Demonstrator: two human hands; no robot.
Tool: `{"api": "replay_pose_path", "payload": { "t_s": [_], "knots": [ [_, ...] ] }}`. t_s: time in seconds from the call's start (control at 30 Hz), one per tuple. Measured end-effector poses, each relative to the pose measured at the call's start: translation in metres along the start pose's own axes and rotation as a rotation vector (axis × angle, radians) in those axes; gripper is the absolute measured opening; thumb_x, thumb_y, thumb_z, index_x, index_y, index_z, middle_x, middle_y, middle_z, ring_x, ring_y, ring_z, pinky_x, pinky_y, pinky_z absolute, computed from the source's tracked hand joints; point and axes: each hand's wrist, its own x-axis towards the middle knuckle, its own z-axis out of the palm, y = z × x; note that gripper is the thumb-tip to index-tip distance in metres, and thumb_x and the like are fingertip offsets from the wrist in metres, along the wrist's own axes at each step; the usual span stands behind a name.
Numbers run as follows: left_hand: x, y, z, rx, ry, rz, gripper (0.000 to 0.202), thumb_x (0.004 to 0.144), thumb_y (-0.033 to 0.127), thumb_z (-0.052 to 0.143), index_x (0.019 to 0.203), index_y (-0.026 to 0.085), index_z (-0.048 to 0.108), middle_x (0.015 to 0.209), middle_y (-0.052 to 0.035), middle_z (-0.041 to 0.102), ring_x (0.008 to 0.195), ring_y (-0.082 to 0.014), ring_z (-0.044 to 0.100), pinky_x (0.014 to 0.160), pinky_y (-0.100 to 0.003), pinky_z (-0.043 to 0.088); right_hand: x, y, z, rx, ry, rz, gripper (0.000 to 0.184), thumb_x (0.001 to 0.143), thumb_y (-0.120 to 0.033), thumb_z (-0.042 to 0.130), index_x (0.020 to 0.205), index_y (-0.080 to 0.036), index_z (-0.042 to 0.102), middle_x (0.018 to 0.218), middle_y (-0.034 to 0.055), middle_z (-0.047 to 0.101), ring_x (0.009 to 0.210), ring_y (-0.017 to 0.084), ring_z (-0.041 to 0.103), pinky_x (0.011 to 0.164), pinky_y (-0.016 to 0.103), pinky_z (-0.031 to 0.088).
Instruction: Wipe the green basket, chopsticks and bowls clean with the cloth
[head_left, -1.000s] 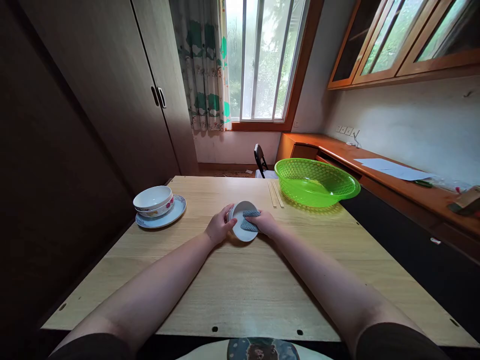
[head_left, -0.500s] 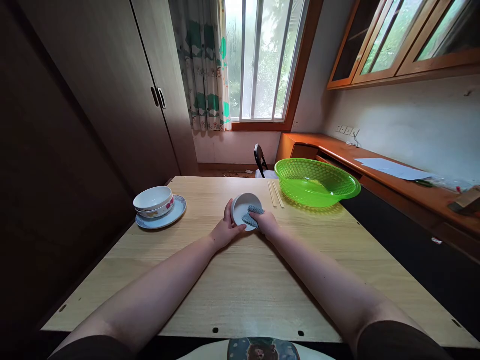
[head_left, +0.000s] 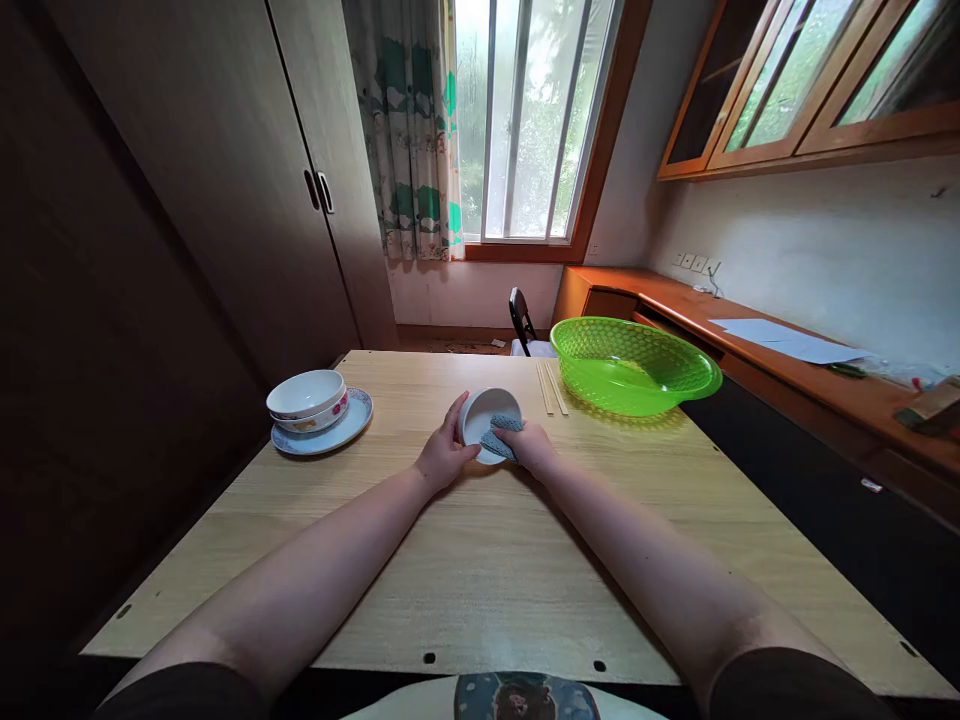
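A white bowl [head_left: 480, 408] is tilted over the middle of the table, its inside turned up toward me. My left hand [head_left: 445, 452] is closed round its left side, thumb at the near rim. In my right hand [head_left: 529, 445] is a folded grey-blue cloth [head_left: 501, 437], pressed against the bowl's lower right inside and rim. The fingers of my right hand are partly hidden behind the cloth and bowl.
On the left, two stacked bowls [head_left: 307, 396] stand on a blue-rimmed plate [head_left: 358, 420]. Wooden chopsticks [head_left: 551, 388] lie beyond my right hand, beside a large green plastic basin [head_left: 637, 385]. A chair [head_left: 519, 315] is behind the table [head_left: 465, 570].
My left hand and the bowl have shifted slightly left, and the cloth has slid a little down and left along the bowl. The other dishes stay put.
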Motion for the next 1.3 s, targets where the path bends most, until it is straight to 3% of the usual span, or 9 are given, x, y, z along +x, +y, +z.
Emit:
{"api": "replay_pose_path", "payload": {
  "t_s": [0.13, 0.3, 0.47, 0.57, 0.67, 0.8, 0.9, 1.07, 1.3],
  "knots": [
    [0.000, 0.002, -0.002, 0.093, -0.030, 0.053, 0.086, 0.069, 0.019, 0.065, 0.146, 0.025, 0.028, 0.141, -0.0075, 0.047, 0.127, -0.0268, 0.044, 0.111, -0.048, 0.030, -0.001, -0.003, -0.004, -0.075, 0.003, -0.044, 0.022, 0.063, -0.024, 0.071, 0.084, -0.017, 0.071, 0.081, 0.0050, 0.074, 0.073, 0.019, 0.067, 0.070, 0.032, 0.052],
    [-0.002, 0.002, -0.003, 0.173, -0.089, 0.016, 0.083, 0.071, 0.025, 0.066, 0.146, 0.022, 0.030, 0.137, -0.0085, 0.052, 0.122, -0.0265, 0.050, 0.104, -0.041, 0.038, -0.001, -0.009, -0.011, -0.160, -0.018, -0.131, 0.022, 0.061, -0.026, 0.070, 0.082, -0.018, 0.071, 0.075, 0.0008, 0.072, 0.069, 0.017, 0.064, 0.068, 0.029, 0.050],
    [-0.003, 0.000, -0.002, 0.127, -0.074, -0.062, 0.086, 0.078, 0.036, 0.063, 0.149, 0.021, 0.016, 0.114, -0.0068, 0.065, 0.098, -0.0222, 0.061, 0.093, -0.040, 0.046, -0.001, -0.011, -0.010, -0.094, -0.024, -0.097, 0.019, 0.062, -0.024, 0.067, 0.079, -0.018, 0.070, 0.075, 0.0006, 0.072, 0.068, 0.016, 0.063, 0.067, 0.028, 0.050],
    [-0.003, -0.003, -0.001, 0.062, -0.066, -0.064, 0.088, 0.081, 0.039, 0.060, 0.150, 0.021, 0.008, 0.110, -0.0062, 0.066, 0.096, -0.0211, 0.061, 0.094, -0.042, 0.045, -0.001, -0.010, -0.009, -0.106, 0.021, -0.108, 0.017, 0.063, -0.025, 0.067, 0.079, -0.018, 0.070, 0.074, 0.0006, 0.072, 0.069, 0.016, 0.064, 0.068, 0.028, 0.050],
    [-0.003, -0.006, 0.000, 0.012, -0.085, -0.008, 0.089, 0.081, 0.039, 0.062, 0.149, 0.025, 0.007, 0.125, -0.0079, 0.059, 0.113, -0.0232, 0.055, 0.103, -0.048, 0.038, 0.000, -0.009, -0.007, -0.096, 0.087, -0.103, 0.017, 0.064, -0.024, 0.067, 0.080, -0.019, 0.070, 0.077, 0.0017, 0.073, 0.072, 0.018, 0.066, 0.069, 0.029, 0.051],
    [-0.004, -0.007, 0.004, 0.018, -0.087, 0.084, 0.099, 0.073, 0.036, 0.072, 0.149, 0.029, 0.009, 0.149, -0.0105, 0.034, 0.133, -0.0267, 0.036, 0.112, -0.049, 0.024, 0.000, -0.004, -0.002, 0.020, 0.104, -0.048, 0.022, 0.066, -0.025, 0.067, 0.087, -0.017, 0.070, 0.086, 0.0058, 0.073, 0.078, 0.020, 0.068, 0.072, 0.031, 0.053],
    [-0.005, -0.006, 0.006, -0.017, -0.076, 0.071, 0.106, 0.071, 0.035, 0.073, 0.149, 0.027, 0.002, 0.151, -0.0134, 0.028, 0.135, -0.0272, 0.035, 0.112, -0.047, 0.027, -0.002, -0.001, 0.003, 0.074, 0.065, -0.051, 0.028, 0.067, -0.026, 0.066, 0.093, -0.017, 0.068, 0.092, 0.0064, 0.073, 0.083, 0.021, 0.069, 0.076, 0.033, 0.054],
    [-0.006, -0.002, 0.007, -0.013, -0.014, -0.003, 0.099, 0.071, 0.032, 0.071, 0.148, 0.025, 0.009, 0.144, -0.0134, 0.040, 0.123, -0.0269, 0.049, 0.101, -0.042, 0.042, -0.006, -0.001, 0.006, 0.081, 0.012, -0.041, 0.030, 0.065, -0.024, 0.069, 0.094, -0.017, 0.068, 0.093, 0.0080, 0.073, 0.084, 0.022, 0.069, 0.077, 0.034, 0.054],
    [-0.006, 0.003, 0.003, 0.074, 0.035, -0.033, 0.092, 0.068, 0.024, 0.069, 0.147, 0.025, 0.022, 0.134, -0.0088, 0.052, 0.108, -0.0243, 0.057, 0.093, -0.038, 0.048, -0.004, -0.004, 0.002, -0.031, 0.027, -0.018, 0.021, 0.064, -0.022, 0.071, 0.085, -0.017, 0.071, 0.084, 0.0072, 0.073, 0.075, 0.021, 0.068, 0.073, 0.035, 0.054]
  ]
}}
